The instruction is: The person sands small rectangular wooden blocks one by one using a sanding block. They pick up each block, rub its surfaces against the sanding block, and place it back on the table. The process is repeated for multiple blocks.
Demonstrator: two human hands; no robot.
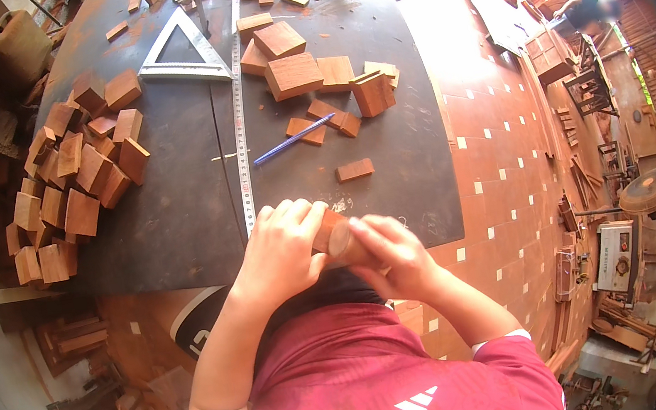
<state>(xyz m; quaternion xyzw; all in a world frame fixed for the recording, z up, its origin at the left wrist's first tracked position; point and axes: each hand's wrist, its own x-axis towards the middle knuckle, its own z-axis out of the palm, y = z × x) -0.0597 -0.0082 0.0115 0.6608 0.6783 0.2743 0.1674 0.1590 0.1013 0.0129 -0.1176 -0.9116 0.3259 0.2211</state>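
Observation:
Close in front of my body, at the near edge of the dark tabletop, my left hand (283, 241) is closed around a small reddish-brown wooden block (327, 230). My right hand (395, 256) is closed against the block's right side, around a small tan piece (340, 240) with a rounded end. That piece is smeared, so its kind cannot be made out. A single flat wooden block (354, 170) lies on the table just beyond my hands. Farther off, a blue pen (294, 139) rests partly across a wooden piece.
A large heap of wooden blocks (92, 167) covers the table's left side. Bigger blocks (293, 76) stand right of a long white ruler (241, 133). A triangular metal square (185, 53) lies at the far side. Beyond the table's right edge, a fan (649, 190) stands on the tiled floor (501, 181).

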